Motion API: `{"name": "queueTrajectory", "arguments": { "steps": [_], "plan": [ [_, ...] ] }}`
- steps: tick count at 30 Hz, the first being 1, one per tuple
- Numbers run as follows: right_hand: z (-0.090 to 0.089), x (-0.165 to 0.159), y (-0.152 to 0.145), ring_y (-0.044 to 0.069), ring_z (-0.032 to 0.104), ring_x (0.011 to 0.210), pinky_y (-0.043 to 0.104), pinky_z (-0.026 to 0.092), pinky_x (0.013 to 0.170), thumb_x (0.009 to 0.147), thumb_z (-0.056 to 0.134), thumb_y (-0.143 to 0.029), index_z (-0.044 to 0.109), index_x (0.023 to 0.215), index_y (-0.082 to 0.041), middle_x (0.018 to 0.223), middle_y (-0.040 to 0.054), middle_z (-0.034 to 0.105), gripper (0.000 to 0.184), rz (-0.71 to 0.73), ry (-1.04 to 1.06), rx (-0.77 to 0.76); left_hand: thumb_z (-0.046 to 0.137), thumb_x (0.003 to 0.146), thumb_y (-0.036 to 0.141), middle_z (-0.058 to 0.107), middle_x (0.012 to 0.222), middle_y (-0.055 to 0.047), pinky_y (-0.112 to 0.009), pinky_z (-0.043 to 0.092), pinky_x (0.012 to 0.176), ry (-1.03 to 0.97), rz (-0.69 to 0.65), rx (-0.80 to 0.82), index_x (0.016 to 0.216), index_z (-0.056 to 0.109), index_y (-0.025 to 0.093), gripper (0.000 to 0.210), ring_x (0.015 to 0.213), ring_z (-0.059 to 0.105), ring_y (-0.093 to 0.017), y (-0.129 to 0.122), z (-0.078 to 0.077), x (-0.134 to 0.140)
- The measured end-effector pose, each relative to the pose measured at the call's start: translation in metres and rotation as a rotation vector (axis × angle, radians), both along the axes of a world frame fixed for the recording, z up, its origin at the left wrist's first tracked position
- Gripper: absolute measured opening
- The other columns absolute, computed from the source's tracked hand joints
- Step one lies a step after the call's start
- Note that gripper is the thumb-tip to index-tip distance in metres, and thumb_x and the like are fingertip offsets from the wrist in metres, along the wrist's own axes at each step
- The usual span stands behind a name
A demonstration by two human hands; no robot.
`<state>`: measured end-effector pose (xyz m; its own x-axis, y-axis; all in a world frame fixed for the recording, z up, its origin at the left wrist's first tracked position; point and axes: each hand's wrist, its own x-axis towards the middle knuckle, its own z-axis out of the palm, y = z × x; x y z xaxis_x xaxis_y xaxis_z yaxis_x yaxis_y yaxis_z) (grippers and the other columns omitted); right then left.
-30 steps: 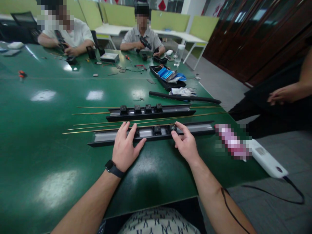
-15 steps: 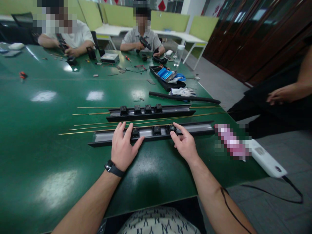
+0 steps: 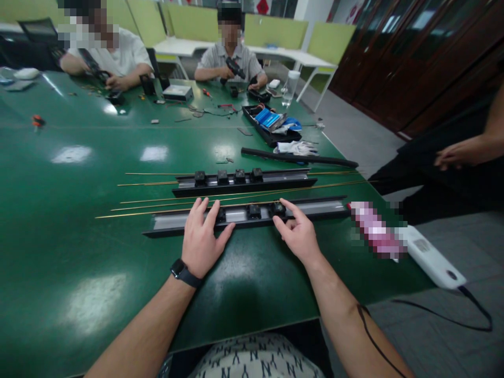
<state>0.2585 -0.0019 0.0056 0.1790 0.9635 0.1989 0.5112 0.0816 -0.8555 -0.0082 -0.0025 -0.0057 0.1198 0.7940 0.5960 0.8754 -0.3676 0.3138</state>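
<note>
A long black channel (image 3: 326, 206) with a pale inside lies across the green table in front of me, several small black blocks (image 3: 254, 211) sitting in it. Over its left part rests my left hand (image 3: 201, 239), fingers stretched to the far side and thumb along the near edge. My right hand (image 3: 297, 235) is at the rightmost block (image 3: 279, 209); the index finger reaches its far side, and the thumb is apart at the near edge. A thin brass rod (image 3: 126, 214) runs along the channel's far side, its middle partly hidden by my left fingers.
Behind lies a second black channel (image 3: 244, 187) with blocks, among more brass rods (image 3: 157, 200). Beyond are a black tube (image 3: 299, 157), gloves (image 3: 297, 148) and a black tray (image 3: 271, 137). A white power bank-like device (image 3: 431, 257) sits right. Two people work across the table; another stands right.
My right thumb has moved off the rightmost block toward the near edge. My left hand has shifted very slightly right. The channels look the same.
</note>
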Motion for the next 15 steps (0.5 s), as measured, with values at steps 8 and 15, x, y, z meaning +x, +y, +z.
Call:
{"name": "queueTrajectory", "arguments": {
  "steps": [8,15],
  "plan": [
    [-0.0014,-0.0001,0.0036,0.015,0.055,0.049,0.031,0.053,0.059,0.091,0.068,-0.047,0.070,0.138,-0.024,0.062,-0.0031,0.060,0.052,-0.056,-0.035,0.000,0.065,0.096,0.045,0.053,0.151,-0.023,-0.057,0.041,0.121,0.022,-0.008,0.003,0.150,0.052,0.014,0.063,0.153,0.039,-0.038,0.0001,0.0003,0.0002],
    [-0.0022,-0.0040,0.0040,0.016,0.054,0.051,0.032,0.052,0.060,0.089,0.070,-0.046,0.072,0.133,-0.022,0.062,-0.0023,0.060,0.050,-0.086,-0.055,0.030,0.064,0.097,0.044,0.053,0.152,-0.023,-0.058,0.040,0.121,0.018,-0.018,-0.002,0.150,0.051,0.015,0.062,0.153,0.039,-0.039,0.0001,0.0001,0.0000]
  ]
}}
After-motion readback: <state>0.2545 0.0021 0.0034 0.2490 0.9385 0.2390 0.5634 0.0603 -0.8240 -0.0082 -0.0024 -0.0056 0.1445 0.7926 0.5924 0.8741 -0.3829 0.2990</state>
